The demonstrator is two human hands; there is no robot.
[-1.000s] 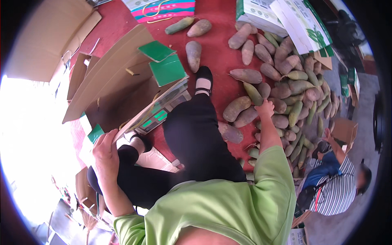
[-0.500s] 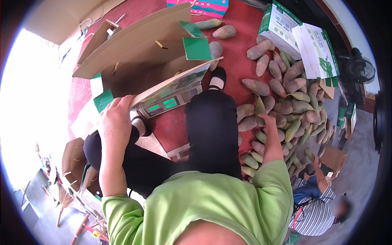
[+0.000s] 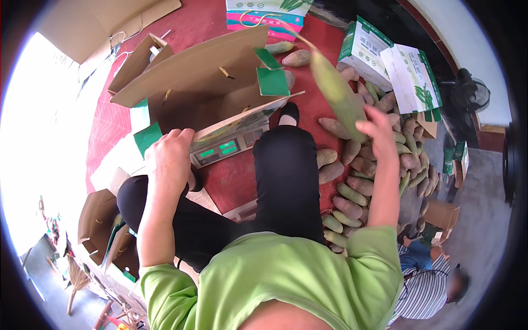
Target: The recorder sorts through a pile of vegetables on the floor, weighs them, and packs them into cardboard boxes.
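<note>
the right hand is clamped on the near end of a long green radish, held over the edge of the radish pile; the left hand, well apart, clasps an open cardboard box at its near edge, above a lit scale.

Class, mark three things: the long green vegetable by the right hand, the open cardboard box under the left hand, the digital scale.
Long green vegetable [image 3: 336, 93], head view: middle of its body.
Open cardboard box [image 3: 192, 65], head view: tall far panel.
Digital scale [image 3: 227, 147], head view: lit display.
</note>
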